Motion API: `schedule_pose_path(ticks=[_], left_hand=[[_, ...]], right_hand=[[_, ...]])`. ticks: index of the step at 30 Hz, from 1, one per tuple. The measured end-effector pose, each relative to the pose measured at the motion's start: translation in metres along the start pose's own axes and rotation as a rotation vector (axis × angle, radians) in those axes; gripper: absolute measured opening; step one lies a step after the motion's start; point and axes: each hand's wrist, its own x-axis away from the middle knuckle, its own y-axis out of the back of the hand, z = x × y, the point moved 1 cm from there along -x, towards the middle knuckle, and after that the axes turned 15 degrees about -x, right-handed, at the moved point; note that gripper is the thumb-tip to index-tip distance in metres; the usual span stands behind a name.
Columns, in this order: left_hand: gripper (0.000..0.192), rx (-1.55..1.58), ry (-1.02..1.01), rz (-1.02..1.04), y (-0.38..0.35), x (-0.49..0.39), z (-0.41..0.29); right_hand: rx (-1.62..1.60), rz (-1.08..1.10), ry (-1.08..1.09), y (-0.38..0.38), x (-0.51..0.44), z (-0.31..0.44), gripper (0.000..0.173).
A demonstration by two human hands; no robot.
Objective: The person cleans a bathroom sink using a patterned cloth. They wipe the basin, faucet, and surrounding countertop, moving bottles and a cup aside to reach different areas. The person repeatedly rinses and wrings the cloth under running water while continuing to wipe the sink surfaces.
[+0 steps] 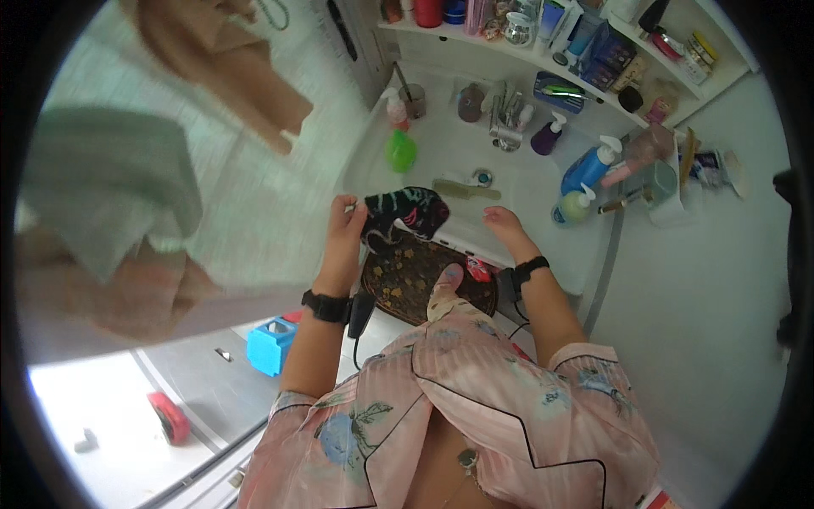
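Observation:
Pinched between the thumb and fingers of my left hand (345, 223) is a dark patterned cloth item (410, 213), black with green and pink marks, possibly a sock. It hangs over the front edge of a white washbasin (464, 232). My right hand (505, 229) is raised over the basin's front right part, fingers curled, with no object visible in it. Between the hands and the tap (505, 130) lies a translucent comb (466, 189), near the drain (482, 177). A bright green object (401, 151) rests at the basin's left side.
Pump bottles, including a blue one (588, 168) and a purple one (547, 137), line the basin's right and back. Shelves (540, 60) above hold toiletries. Cloths (114, 191) hang at left. A dark patterned mat (407, 280) and a blue container (270, 347) are below.

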Motion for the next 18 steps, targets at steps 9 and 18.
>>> schedule_pose_path(ticks=[9, 18], left_hand=[[0.013, -0.068, 0.096, 0.172, -0.011, -0.089, 0.031], [0.017, -0.148, 0.167, 0.46, -0.022, -0.158, 0.073]], right_hand=[[0.775, 0.012, -0.073, -0.043, -0.147, -0.019, 0.061], [1.085, 0.155, -0.251, -0.071, -0.144, -0.004, 0.035]])
